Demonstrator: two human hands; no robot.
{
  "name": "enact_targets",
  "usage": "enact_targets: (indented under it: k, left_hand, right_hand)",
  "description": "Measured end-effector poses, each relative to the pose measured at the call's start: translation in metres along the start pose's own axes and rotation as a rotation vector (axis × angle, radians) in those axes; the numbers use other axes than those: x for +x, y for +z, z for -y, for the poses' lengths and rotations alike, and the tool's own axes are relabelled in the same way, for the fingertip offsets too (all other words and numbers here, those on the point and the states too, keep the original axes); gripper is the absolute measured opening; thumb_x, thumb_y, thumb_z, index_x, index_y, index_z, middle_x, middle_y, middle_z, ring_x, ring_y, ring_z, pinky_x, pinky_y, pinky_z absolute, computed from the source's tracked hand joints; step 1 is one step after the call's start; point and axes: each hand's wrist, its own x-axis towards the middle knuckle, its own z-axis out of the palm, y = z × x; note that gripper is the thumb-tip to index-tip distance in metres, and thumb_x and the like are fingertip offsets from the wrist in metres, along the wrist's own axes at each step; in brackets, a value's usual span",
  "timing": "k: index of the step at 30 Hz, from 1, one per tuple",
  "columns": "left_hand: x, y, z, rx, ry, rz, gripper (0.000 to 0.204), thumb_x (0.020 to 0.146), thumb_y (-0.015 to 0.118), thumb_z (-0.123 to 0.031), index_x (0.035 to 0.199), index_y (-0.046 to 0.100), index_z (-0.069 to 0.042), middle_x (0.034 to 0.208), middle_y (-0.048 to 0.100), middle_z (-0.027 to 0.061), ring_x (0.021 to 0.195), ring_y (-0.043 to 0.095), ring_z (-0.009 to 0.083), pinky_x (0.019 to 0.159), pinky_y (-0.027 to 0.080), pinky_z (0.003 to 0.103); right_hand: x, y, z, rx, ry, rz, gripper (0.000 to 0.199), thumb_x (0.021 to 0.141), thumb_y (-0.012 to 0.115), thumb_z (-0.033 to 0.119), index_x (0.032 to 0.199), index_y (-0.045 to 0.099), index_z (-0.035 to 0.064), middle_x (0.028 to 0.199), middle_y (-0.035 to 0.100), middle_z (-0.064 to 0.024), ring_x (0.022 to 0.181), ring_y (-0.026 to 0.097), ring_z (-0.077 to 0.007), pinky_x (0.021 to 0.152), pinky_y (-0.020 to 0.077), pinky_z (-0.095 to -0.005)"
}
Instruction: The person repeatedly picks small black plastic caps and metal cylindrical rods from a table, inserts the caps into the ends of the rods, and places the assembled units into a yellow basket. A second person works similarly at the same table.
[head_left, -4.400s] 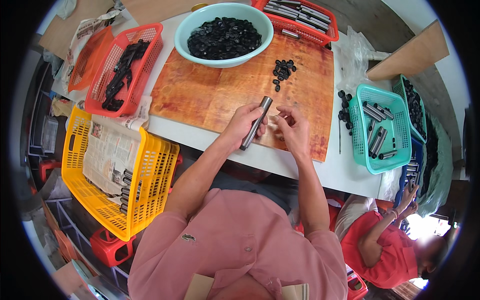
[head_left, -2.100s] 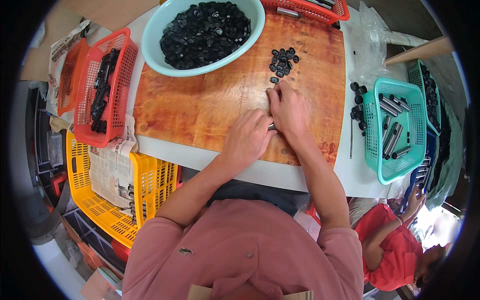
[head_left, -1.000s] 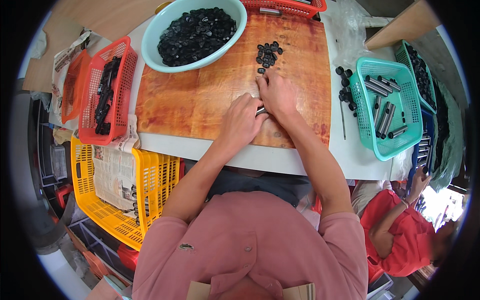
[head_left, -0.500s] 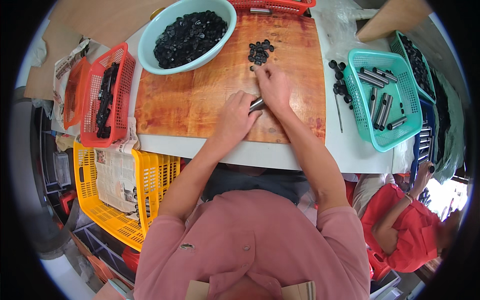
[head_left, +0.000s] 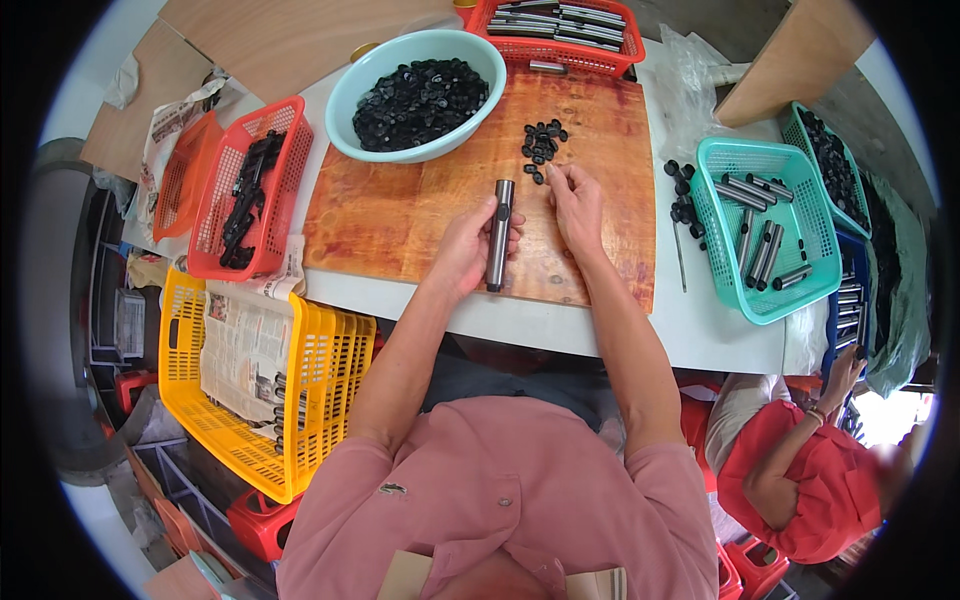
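Observation:
My left hand [head_left: 468,246] is wrapped round a metal tube [head_left: 498,250] with black ends and a dark spot on its upper side. The tube points away from me, its near end above the board's front part. My right hand [head_left: 578,212] is beside it on the right, apart from the tube. Its thumb and fingers are pinched together; whatever lies between them is hidden. Just beyond those fingertips lies a loose cluster of small black plastic pieces [head_left: 542,142] on the wooden board [head_left: 400,225].
A pale blue basin [head_left: 345,130] of black pieces stands far left. Red baskets [head_left: 300,160] stand left and at the back; a green basket [head_left: 715,235] with tubes stands right. A yellow crate [head_left: 290,420] is at lower left. A person in red [head_left: 800,465] sits at lower right.
The view has shifted, so the table sits lower in it. The tube, earlier mostly covered by my hands, now shows lengthwise in my left hand. My right hand has moved off it to the right.

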Motion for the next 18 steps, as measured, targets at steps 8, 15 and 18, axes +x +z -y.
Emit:
enact_targets:
  k: [8, 15, 18]
  left_hand:
    - [-0.001, 0.002, 0.004, 0.011, 0.042, 0.013, 0.038, 0.110, 0.057, -0.035, 0.121, 0.065, 0.000, 0.090, 0.069, 0.0069, 0.073, 0.066, 0.0152, 0.067, 0.058, 0.030]
    - [0.002, -0.001, 0.007, 0.083, 0.033, 0.014, 0.038, 0.110, 0.056, -0.034, 0.119, 0.065, 0.001, 0.084, 0.069, 0.0057, 0.063, 0.064, 0.0133, 0.060, 0.055, 0.027]
    - [0.005, 0.001, 0.010, 0.087, 0.058, 0.020, 0.039, 0.110, 0.056, -0.035, 0.120, 0.066, 0.000, 0.081, 0.068, 0.0046, 0.059, 0.062, 0.0127, 0.056, 0.052, 0.026]
  right_hand:
    - [0.003, 0.001, -0.005, -0.068, -0.014, 0.014, 0.030, 0.101, 0.070, 0.023, 0.085, 0.068, -0.0024, 0.064, 0.051, -0.0020, 0.064, 0.044, -0.0091, 0.057, 0.0384, -0.0320]
    - [0.001, 0.001, 0.004, -0.129, -0.015, 0.020, 0.030, 0.101, 0.070, 0.024, 0.087, 0.068, -0.0032, 0.065, 0.052, -0.0052, 0.064, 0.046, -0.0116, 0.058, 0.0403, -0.0344]
    - [0.001, 0.002, 0.003, -0.156, -0.029, 0.013, 0.031, 0.100, 0.071, 0.024, 0.086, 0.068, -0.0036, 0.065, 0.052, -0.0063, 0.064, 0.047, -0.0125, 0.059, 0.0409, -0.0354]
